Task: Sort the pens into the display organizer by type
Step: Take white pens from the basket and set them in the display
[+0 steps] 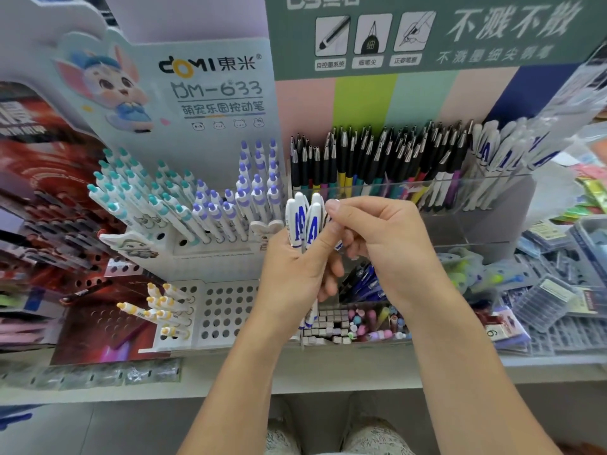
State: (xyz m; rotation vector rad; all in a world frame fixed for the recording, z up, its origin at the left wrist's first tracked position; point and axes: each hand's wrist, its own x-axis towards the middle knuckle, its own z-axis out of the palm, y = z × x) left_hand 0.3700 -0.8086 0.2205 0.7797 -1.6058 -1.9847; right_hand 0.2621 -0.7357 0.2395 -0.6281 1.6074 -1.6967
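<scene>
- Holding a small bunch of white pens with blue lettering [303, 221] upright, the left hand [292, 274] has its fingers curled round the barrels, thumb laid across the front.
- The right hand [371, 234] meets the bunch from the right; its fingers [335, 208] are bent and pinch at the upper part of one of these pens, though which pen exactly cannot be told.
- Both hands hover in front of the clear acrylic organizer [460, 198], whose compartments hold dark pens with silver tips [377, 156] and, at the right end, more white pens with blue lettering [499, 149] of the same kind as those in hand.
- To the left stands a white tiered display with holes [226, 307], carrying teal-capped pens [131, 185], purple-capped pens [256, 178] and, lower down, a few yellow-capped pens [164, 307].
- Below the hands a clear box [361, 323] holds small pastel erasers and pale cubes; blue pens [364, 280] lie just behind it.
- Everything rests on a pale shelf [328, 366], with packaged stationery [558, 290] heaped at the right.
</scene>
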